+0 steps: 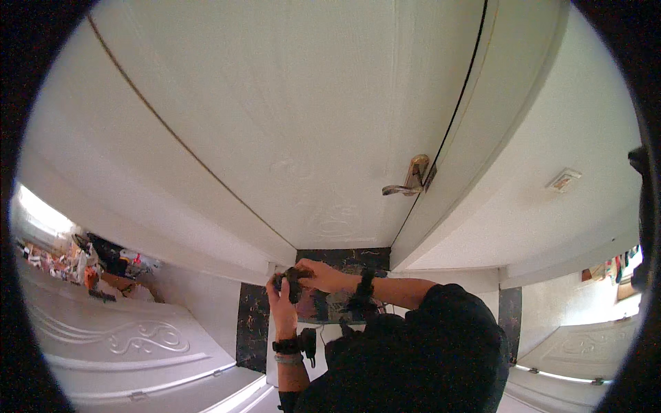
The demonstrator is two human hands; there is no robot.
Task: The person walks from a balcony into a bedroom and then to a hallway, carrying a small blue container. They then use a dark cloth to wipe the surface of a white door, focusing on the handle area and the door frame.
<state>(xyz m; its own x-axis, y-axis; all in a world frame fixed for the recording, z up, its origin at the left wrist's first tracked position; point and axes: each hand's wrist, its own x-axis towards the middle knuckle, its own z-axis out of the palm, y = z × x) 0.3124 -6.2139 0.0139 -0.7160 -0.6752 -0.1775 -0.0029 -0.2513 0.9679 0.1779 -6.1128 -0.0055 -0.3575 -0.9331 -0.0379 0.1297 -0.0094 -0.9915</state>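
A small dark object sits between my two hands, low in the middle of the view; its kind is too blurred to make out. My left hand is closed on it from the near left side, fingers pointing up. From the right, my right hand reaches across with its fingers closed on the same object. Black bands with small devices circle both wrists. Ahead of my hands stands a closed white door, apart from them. Its metal lever handle is on the right side, beyond my right hand's reach here.
A light switch is on the right wall. Dark marbled strips cross the floor at the doorways. An open white door stands at the left, with a cluttered room beyond. Another white door is at the lower right.
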